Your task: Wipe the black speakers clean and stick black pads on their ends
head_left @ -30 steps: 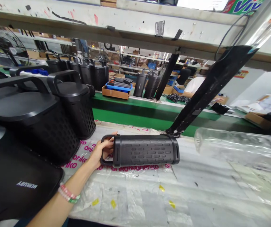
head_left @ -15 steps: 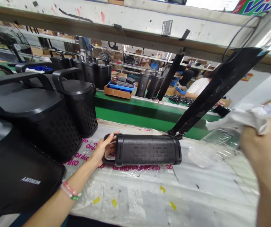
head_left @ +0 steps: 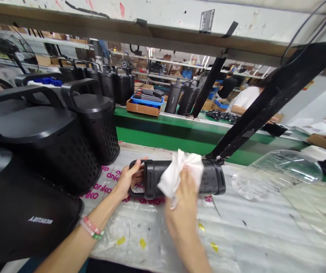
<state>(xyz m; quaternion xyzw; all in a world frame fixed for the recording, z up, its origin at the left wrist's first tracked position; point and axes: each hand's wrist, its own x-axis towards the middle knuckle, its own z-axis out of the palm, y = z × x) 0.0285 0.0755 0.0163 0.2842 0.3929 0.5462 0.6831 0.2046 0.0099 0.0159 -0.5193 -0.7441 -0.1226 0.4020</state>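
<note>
A black speaker (head_left: 212, 176) with a perforated side and a loop handle lies on its side on the plastic-covered bench (head_left: 253, 223). My left hand (head_left: 125, 180), with a beaded bracelet at the wrist, is closed around the handle at the speaker's left end. Over the middle of the speaker, my right hand (head_left: 186, 197) presses a white cloth (head_left: 170, 176) against its surface. The right hand is smeared by motion, and the cloth hides part of the speaker's holes.
Several larger black speakers (head_left: 38, 125) stand upright at the left, one marked MERKURY. A clear plastic piece (head_left: 287, 168) lies at the right. Behind runs a green belt (head_left: 151, 131) with a carton (head_left: 143, 108). A slanted black post (head_left: 253, 110) rises at the right; a person (head_left: 248, 99) sits beyond.
My right hand has come in from the far right with the white cloth and is now on the speaker. The left hand has kept its grip on the handle.
</note>
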